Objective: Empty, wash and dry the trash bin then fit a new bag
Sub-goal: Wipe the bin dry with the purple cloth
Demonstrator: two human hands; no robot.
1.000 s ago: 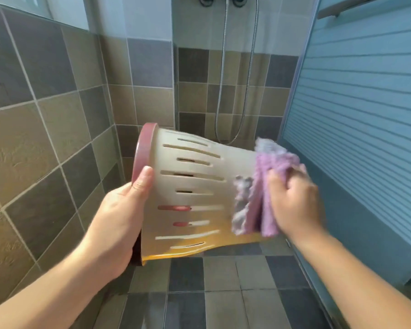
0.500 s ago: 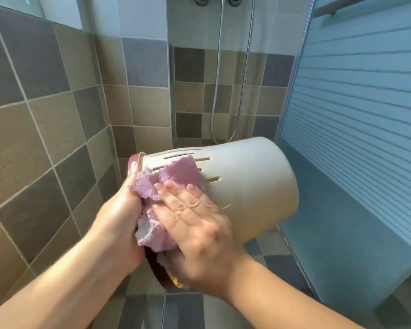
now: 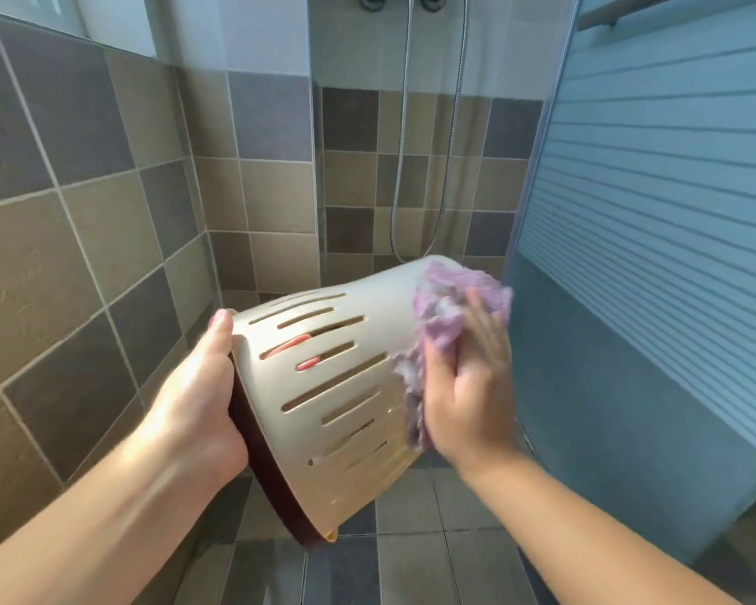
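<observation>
Cream plastic trash bin point(image 3: 324, 386), slotted along its wall, lies tilted on its side in mid-air, base pointing away. Left hand point(image 3: 193, 399) grips the dark red rim point(image 3: 254, 465), thumb on the outer wall, remaining fingers hidden inside. Right hand point(image 3: 468, 395) presses a crumpled purple fibre cloth point(image 3: 446, 307) against the wall near the base, fingers loosely curled over it. Risk: a one-handed rim grip on wet plastic may slip under wiping pressure, dropping the bin onto the tiled floor point(image 3: 411, 561).
</observation>
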